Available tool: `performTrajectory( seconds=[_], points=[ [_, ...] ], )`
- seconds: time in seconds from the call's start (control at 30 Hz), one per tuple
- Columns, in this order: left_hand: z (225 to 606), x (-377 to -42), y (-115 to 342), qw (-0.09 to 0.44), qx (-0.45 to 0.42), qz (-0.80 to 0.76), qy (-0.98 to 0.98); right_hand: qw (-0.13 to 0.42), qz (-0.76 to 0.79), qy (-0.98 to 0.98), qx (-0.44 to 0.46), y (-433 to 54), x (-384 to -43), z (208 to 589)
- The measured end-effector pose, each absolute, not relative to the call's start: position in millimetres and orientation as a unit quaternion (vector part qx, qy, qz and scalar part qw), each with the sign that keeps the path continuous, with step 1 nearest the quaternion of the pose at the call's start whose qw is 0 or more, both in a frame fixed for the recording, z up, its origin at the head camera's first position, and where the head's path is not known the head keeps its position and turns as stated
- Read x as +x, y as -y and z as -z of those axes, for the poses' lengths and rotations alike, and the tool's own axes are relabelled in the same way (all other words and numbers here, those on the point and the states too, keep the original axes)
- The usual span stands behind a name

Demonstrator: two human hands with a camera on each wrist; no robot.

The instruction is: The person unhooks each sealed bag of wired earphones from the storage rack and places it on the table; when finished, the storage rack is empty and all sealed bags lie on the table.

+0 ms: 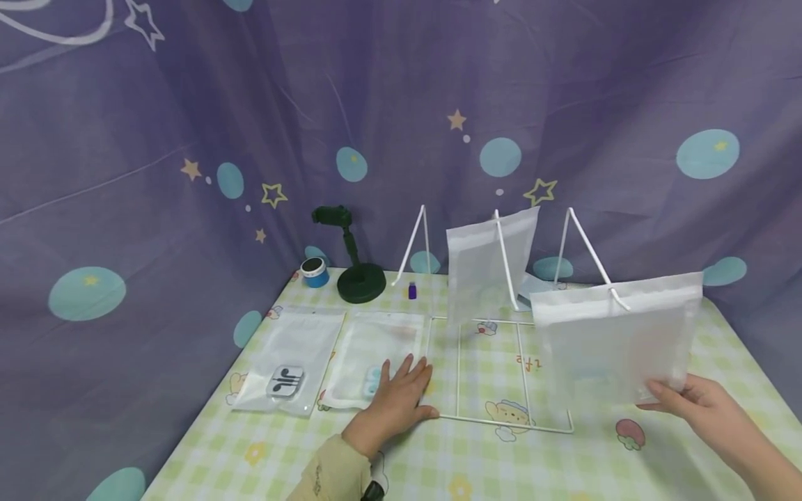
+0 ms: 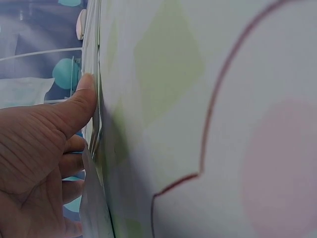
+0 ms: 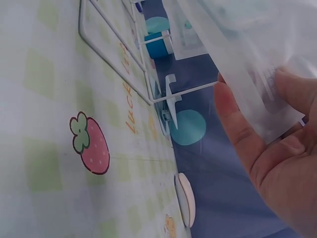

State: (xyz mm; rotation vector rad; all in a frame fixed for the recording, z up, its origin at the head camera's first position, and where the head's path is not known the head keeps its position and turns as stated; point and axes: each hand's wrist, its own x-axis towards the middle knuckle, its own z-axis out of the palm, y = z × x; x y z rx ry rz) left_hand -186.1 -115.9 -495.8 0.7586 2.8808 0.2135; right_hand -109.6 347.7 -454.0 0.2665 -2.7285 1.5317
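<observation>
We saw the frosted white plastic bag [image 1: 601, 362] hanging from the right prong of a white wire rack [image 1: 506, 257], its lower right corner pinched between the thumb and fingers of the right hand [image 1: 708, 410], probably to steady it. At the rack's near left corner, the left hand [image 1: 397, 395] lay with fingers straight and slightly apart, perhaps bracing the light frame. Farther off, we noted another frosted bag [image 1: 473, 271] on the middle prong. Two flat translucent bags, one with boxed white earphones [image 1: 286, 382], lay left, apparently within easy reach.
</observation>
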Motion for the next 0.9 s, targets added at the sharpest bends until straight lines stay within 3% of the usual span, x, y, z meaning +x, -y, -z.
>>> performTrajectory(
  seconds=[0.3, 0.53, 0.7, 0.9],
  points=[
    [494.0, -184.6, 117.1, 0.075, 0.251, -0.072, -0.962, 0.001, -0.476, 0.875, 0.085, -349.4, -88.7, 447.6],
    [493.6, -184.2, 117.6, 0.075, 0.251, -0.072, -0.962, 0.031, -0.483, 0.863, 0.142, -353.4, -80.3, 444.9],
    [493.9, -184.3, 118.2, 0.074, 0.251, -0.072, -0.963, 0.033, -0.460, 0.880, 0.113, -360.0, -77.9, 444.0],
    [495.2, -186.0, 117.9, 0.077, 0.251, -0.069, -0.962, 0.087, -0.451, 0.881, 0.110, -368.9, -74.2, 447.0]
  ],
)
